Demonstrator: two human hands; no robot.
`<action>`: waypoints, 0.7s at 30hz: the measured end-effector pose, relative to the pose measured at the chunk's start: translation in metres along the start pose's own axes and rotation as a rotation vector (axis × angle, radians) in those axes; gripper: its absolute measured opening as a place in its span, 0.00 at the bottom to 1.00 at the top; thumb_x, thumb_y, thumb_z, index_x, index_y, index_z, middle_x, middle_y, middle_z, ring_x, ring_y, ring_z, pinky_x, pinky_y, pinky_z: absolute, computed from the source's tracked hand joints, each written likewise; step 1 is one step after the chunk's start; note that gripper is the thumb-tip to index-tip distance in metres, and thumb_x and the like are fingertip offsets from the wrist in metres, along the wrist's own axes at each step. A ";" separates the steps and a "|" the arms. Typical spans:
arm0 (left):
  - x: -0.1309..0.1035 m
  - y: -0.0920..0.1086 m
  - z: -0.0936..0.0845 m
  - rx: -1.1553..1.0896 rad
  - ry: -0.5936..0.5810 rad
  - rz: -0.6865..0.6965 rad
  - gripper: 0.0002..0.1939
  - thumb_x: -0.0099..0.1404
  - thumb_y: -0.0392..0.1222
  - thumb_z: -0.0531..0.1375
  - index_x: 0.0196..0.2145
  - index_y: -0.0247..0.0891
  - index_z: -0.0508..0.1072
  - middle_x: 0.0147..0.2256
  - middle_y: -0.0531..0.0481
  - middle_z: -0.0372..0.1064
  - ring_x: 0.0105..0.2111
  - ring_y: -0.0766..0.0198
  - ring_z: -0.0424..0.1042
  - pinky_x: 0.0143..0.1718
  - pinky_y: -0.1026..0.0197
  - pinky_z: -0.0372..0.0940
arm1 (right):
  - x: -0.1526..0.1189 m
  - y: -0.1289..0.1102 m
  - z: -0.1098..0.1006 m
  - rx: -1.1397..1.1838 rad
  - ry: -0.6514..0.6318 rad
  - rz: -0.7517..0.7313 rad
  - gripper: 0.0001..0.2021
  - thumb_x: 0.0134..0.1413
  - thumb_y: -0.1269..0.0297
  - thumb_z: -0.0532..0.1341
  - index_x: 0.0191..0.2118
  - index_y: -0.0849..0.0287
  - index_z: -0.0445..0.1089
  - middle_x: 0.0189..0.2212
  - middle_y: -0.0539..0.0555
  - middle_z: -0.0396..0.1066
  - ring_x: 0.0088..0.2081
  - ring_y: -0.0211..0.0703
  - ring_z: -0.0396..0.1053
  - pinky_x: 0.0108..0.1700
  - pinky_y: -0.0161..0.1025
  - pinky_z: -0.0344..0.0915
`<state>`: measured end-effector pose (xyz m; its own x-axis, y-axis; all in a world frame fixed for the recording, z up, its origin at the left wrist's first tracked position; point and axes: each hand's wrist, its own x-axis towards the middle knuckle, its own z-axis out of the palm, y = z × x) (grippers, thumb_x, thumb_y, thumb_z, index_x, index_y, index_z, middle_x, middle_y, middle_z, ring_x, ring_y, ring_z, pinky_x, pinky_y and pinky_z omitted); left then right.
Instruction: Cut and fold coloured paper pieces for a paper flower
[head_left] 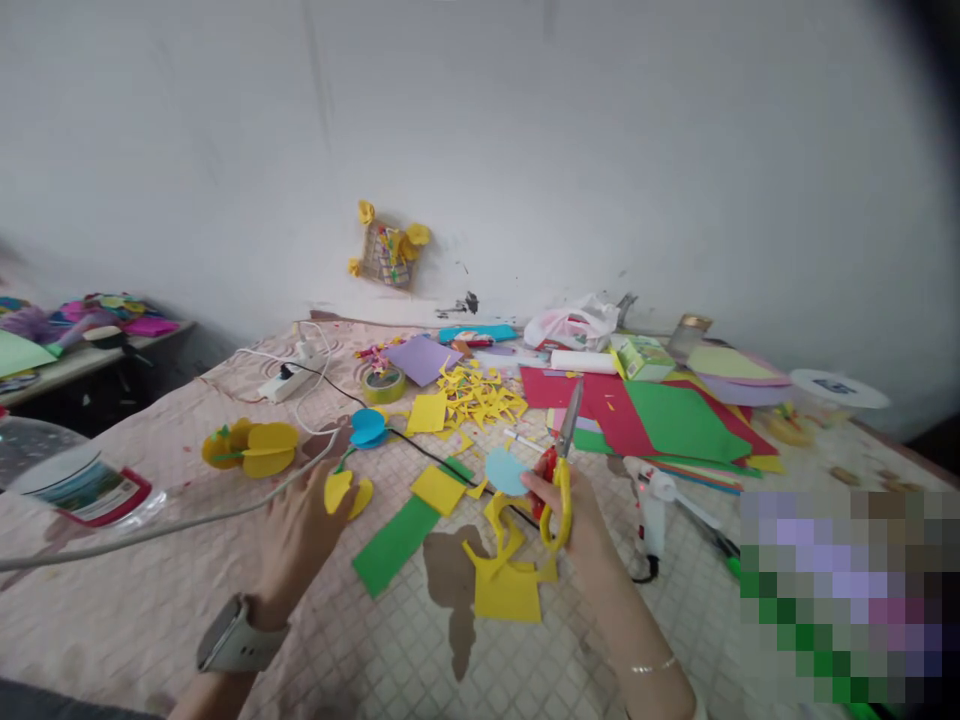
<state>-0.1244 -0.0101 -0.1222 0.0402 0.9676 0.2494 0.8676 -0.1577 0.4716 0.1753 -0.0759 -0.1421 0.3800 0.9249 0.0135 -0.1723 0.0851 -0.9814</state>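
My right hand (581, 510) is closed around scissors (561, 470) with red and yellow handles, blades pointing up and away. By its fingertips is a light blue rounded paper piece (505, 471), seemingly pinched along with the scissors. My left hand (304, 525), wearing a watch, rests low over the table with fingers apart. A folded yellow paper shape (346, 493) with a green strip lies at its thumb and forefinger; whether it is gripped is unclear. Just beyond sits a folded blue paper round (368, 428). Cut yellow paper (508, 590) and a green strip (397, 545) lie between my hands.
A glue gun (649, 505) lies right of my right hand. Yellow scraps (480, 395), tape (383, 385) and coloured sheets (686, 425) spread behind. At left are a power strip (289, 381), a cable, yellow paper rounds (270, 449) and a plastic bottle (82, 485).
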 end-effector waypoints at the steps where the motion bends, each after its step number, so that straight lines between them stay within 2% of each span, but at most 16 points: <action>1: -0.002 0.010 0.005 0.034 -0.014 0.042 0.18 0.65 0.50 0.53 0.46 0.38 0.72 0.48 0.37 0.69 0.53 0.38 0.61 0.52 0.42 0.52 | 0.000 0.000 -0.001 0.012 0.012 0.000 0.18 0.38 0.56 0.71 0.26 0.58 0.61 0.17 0.42 0.60 0.17 0.32 0.58 0.20 0.32 0.56; 4: -0.002 0.040 0.026 0.073 -0.148 0.194 0.14 0.64 0.48 0.56 0.42 0.41 0.75 0.46 0.42 0.73 0.51 0.46 0.65 0.54 0.45 0.52 | 0.003 0.003 -0.002 0.034 0.038 0.013 0.19 0.36 0.57 0.72 0.26 0.58 0.61 0.16 0.42 0.60 0.17 0.32 0.58 0.20 0.31 0.55; 6: 0.004 0.054 0.040 0.087 -0.201 0.240 0.15 0.63 0.48 0.58 0.45 0.40 0.74 0.48 0.41 0.72 0.52 0.45 0.64 0.55 0.43 0.53 | 0.006 0.007 -0.003 0.029 0.053 0.025 0.20 0.35 0.56 0.72 0.26 0.57 0.61 0.14 0.42 0.60 0.16 0.32 0.57 0.19 0.31 0.54; 8: 0.013 0.061 0.050 0.087 -0.247 0.264 0.17 0.62 0.47 0.62 0.47 0.38 0.73 0.48 0.40 0.71 0.53 0.44 0.64 0.55 0.41 0.55 | 0.009 0.010 -0.004 0.012 0.057 0.034 0.20 0.35 0.56 0.72 0.27 0.57 0.61 0.14 0.42 0.61 0.16 0.33 0.57 0.18 0.31 0.53; 11: 0.023 0.061 0.059 0.040 -0.315 0.276 0.17 0.65 0.45 0.61 0.50 0.37 0.70 0.50 0.43 0.68 0.48 0.52 0.69 0.49 0.44 0.66 | 0.011 0.011 -0.005 -0.019 0.045 0.039 0.20 0.34 0.56 0.72 0.26 0.57 0.61 0.14 0.43 0.62 0.16 0.33 0.57 0.19 0.31 0.54; 16: 0.028 0.052 0.063 -0.182 -0.358 0.183 0.17 0.68 0.44 0.59 0.52 0.37 0.68 0.50 0.44 0.68 0.44 0.56 0.72 0.43 0.48 0.70 | 0.007 0.006 -0.003 -0.063 -0.020 0.052 0.20 0.34 0.54 0.71 0.25 0.56 0.59 0.13 0.40 0.58 0.15 0.32 0.53 0.17 0.31 0.51; 19: 0.029 0.056 0.056 -0.404 -0.383 0.164 0.10 0.67 0.42 0.58 0.40 0.32 0.72 0.36 0.47 0.73 0.34 0.60 0.74 0.36 0.56 0.70 | 0.002 -0.007 0.003 -0.094 -0.125 0.043 0.19 0.34 0.56 0.71 0.24 0.57 0.61 0.15 0.41 0.58 0.16 0.32 0.54 0.19 0.31 0.51; 21: 0.028 0.067 0.048 -0.557 -0.383 0.180 0.09 0.65 0.42 0.58 0.31 0.33 0.71 0.28 0.49 0.72 0.29 0.62 0.72 0.31 0.61 0.67 | 0.000 -0.020 0.008 -0.120 -0.200 0.026 0.17 0.33 0.60 0.72 0.24 0.58 0.63 0.17 0.42 0.59 0.18 0.32 0.54 0.20 0.31 0.52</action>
<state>-0.0418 0.0156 -0.1242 0.4201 0.9023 0.0966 0.4517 -0.3003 0.8401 0.1709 -0.0748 -0.1207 0.1872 0.9822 0.0143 -0.0662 0.0272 -0.9974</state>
